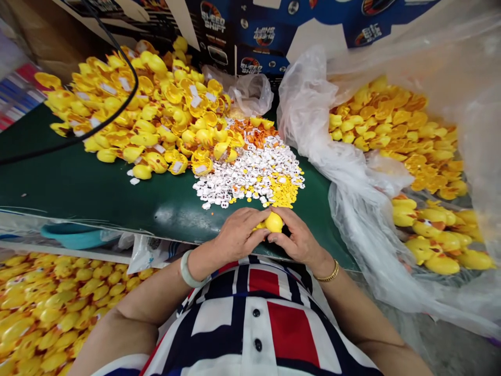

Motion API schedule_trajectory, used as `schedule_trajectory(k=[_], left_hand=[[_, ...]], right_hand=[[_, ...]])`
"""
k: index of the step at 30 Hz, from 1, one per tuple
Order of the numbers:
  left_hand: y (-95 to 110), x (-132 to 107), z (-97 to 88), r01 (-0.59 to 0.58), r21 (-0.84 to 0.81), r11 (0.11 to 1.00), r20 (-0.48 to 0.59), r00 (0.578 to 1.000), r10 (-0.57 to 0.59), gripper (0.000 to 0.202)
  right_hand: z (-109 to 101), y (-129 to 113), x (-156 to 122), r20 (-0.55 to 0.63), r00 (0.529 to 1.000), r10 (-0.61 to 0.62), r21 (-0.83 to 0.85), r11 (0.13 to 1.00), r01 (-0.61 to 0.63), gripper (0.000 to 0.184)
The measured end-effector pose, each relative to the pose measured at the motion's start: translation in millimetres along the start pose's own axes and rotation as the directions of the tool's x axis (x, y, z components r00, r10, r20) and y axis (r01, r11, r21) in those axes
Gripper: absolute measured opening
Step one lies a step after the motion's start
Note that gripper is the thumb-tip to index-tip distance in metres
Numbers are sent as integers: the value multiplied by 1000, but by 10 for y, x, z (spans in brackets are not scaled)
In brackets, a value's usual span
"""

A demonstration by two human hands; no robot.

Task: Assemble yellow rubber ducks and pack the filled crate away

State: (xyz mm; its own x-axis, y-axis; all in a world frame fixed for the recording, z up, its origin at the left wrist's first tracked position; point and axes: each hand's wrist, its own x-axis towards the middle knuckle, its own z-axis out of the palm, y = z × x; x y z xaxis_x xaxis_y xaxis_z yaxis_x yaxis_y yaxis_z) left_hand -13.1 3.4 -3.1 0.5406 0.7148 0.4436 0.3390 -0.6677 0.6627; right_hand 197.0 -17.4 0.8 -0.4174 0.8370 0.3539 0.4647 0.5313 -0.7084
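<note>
Yellow duck body (274, 222) sits between both hands, just beyond the near edge of a dark green board (97, 190). The hands hide most of it, so it may be only a partly built shell. The left hand (237, 235), wearing a pale jade bangle (188, 269), curls closed around its left side. The right hand (298, 236), with a gold bracelet (327, 272), grips it from the right, fingers bent inward. Just beyond the hands lies a heap of white plastic eyes (246, 175), with small yellow pieces (284, 190) at its right and orange beaks (254, 133) at its far edge. Farther left on the board, a large pile of yellow duck shells (144, 104) carries white paper tags. Clear plastic bags (313, 115) on the right hold more yellow shells (395, 122) and whole-looking yellow ducks (434, 240). Another yellow heap (47, 318) fills the near left, and a blue printed carton (250, 31) stands at the far side.
</note>
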Motion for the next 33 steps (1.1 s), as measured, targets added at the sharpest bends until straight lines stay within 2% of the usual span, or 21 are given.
schedule_trajectory(k=[3,5,6,7,9,11,12,13,16,17,22,24,27,28,30,33], left_hand=[[-14,-5,-5,31,-43,999,9,1000,-30,42],[-29,-16,-12,118,-189,975,35,993,-114,42],[-35,-25,-12,172,-309,935,53,985,-164,43],[-37,-34,-10,226,-446,866,77,974,-215,44],[-23,-49,-5,302,-702,645,135,946,-296,48],[13,-48,-11,348,-831,434,210,919,-334,55],[35,-40,-20,369,-849,377,243,908,-343,59],[56,-26,-33,387,-850,357,260,898,-355,62],[91,33,-68,411,-824,389,232,872,-430,65],[91,53,-72,409,-833,374,214,860,-463,63],[70,109,-32,377,-921,99,243,753,-611,53],[78,120,-11,357,-932,56,249,748,-616,49],[116,145,1,310,-950,22,233,757,-610,47],[134,156,-2,300,-954,15,227,751,-620,50],[174,183,-19,296,-955,10,222,739,-636,58],[237,237,-49,322,-946,29,234,743,-627,68]], right_hand=[[1,-4,11,-1,1000,2,22,1000,-2,55],[-5,-5,26,0,1000,18,45,999,-18,57],[-11,-11,37,-2,1000,28,57,998,-28,61],[-19,-23,51,-9,999,40,62,997,-39,66],[-41,-69,86,-24,998,58,49,997,-56,70],[-67,-141,130,-42,997,61,15,998,-60,62],[-79,-181,153,-45,997,57,-5,998,-57,55],[-89,-219,175,-47,998,50,-27,998,-52,49],[-108,-307,223,-57,998,40,-86,995,-45,42],[-111,-324,230,-57,997,47,-83,995,-52,42],[-102,-336,204,-41,994,103,89,991,-99,42],[-73,-333,185,-50,993,111,82,991,-107,51],[-5,-338,171,-98,986,131,-38,990,-136,76],[19,-341,170,-117,983,141,-83,985,-151,79],[63,-345,169,-139,979,149,-170,970,-172,74],[124,-342,161,-145,980,139,-310,934,-179,69]])
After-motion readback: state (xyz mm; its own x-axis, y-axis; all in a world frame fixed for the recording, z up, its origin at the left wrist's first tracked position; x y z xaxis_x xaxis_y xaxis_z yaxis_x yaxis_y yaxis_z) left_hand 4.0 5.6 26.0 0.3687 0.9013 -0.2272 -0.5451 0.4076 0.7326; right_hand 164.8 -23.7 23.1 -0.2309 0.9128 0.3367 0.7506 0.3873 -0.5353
